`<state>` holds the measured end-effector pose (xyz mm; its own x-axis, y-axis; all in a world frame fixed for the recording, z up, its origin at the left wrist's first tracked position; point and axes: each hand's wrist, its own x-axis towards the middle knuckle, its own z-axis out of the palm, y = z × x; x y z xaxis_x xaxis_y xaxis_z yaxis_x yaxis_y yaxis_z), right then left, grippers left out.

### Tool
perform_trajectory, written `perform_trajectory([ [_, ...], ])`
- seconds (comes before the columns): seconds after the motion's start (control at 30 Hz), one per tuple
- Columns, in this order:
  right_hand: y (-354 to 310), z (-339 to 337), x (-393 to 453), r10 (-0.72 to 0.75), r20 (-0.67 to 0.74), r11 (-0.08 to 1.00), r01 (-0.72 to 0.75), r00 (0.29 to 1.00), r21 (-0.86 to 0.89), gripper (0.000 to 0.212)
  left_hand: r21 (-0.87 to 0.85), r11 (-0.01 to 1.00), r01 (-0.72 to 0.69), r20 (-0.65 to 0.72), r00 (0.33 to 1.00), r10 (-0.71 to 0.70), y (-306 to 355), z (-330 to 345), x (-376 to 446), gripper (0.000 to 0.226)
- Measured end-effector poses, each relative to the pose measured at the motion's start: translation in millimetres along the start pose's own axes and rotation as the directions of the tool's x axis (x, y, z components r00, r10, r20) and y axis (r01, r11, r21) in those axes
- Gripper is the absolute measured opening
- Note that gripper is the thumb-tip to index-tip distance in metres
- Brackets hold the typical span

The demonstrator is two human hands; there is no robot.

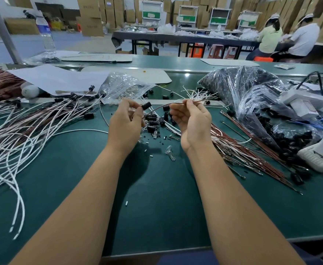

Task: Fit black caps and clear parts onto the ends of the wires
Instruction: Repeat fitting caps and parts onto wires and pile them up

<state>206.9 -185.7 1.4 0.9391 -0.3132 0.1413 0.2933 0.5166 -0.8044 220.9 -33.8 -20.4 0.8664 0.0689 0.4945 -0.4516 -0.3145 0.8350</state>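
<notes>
Left of centre: left hand (125,119) pinching a black cap (146,106), open end turned toward the wire. Centre right: right hand (192,119) clamped on a brown wire (157,109), seemingly steadying it for threading. Below, over green surface (157,197): loose caps (153,122).

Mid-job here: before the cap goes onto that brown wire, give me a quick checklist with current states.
1. Cap in hand: ok. The left hand pinches a black cap at its fingertips.
2. Wire held: ok. The right hand pinches the brown wire, which arcs toward the cap.
3. Wire end lined up with the cap's opening: cannot tell; the wire's near end drops behind the left fingers.
4. Clear part ready: ok. Loose clear parts lie on the green mat below the hands.
5. Spare caps in reach: ok. A small pile of caps sits between the hands.
6. Right grip firmness: cannot tell.
</notes>
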Motion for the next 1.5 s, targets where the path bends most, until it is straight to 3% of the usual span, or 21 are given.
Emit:
perform_trajectory([
  [0.13,0.4,1.4,-2.1,0.069,0.061,0.998,-0.068,0.996,-0.006,0.015,0.012,0.999,-0.031,0.003,1.0,0.031,-1.7,-0.9,0.2,0.007],
  [0.33,17.0,19.2,-16.9,0.259,0.242,0.934,-0.178,0.935,-0.311,0.008,-0.007,0.999,-0.039,-0.011,0.999,0.039,5.9,0.6,0.7,0.007],
  [0.5,20.4,20.0,-15.2,0.179,0.186,0.941,-0.114,0.966,-0.317,0.012,-0.042,0.999,-0.019,-0.005,1.0,0.018,4.8,-0.3,0.8,0.019],
  [0.67,13.3,11.9,-6.3,0.053,0.039,0.982,-0.045,0.998,-0.185,0.015,-0.061,0.997,0.056,0.02,0.998,-0.055,-2.9,-5.4,4.3,0.012],
  [0.8,12.2,9.4,-4.8,-0.02,0.026,0.979,0.025,0.999,-0.201,0.015,-0.06,0.994,0.091,0.059,0.994,-0.088,-3.0,-4.8,3.9,0.016],
  [1.37,10.0,8.5,-5.1,-0.035,0.029,0.973,0.041,0.999,-0.225,0.015,-0.1,0.99,0.099,0.09,0.992,-0.09,2.2,-4.5,1.0,0.014],
  [1.5,9.9,8.9,-7.0,0.002,0.071,0.944,0.021,0.997,-0.331,0.014,-0.12,0.989,0.087,0.114,0.991,-0.073,3.4,-3.4,-0.2,0.012],
])
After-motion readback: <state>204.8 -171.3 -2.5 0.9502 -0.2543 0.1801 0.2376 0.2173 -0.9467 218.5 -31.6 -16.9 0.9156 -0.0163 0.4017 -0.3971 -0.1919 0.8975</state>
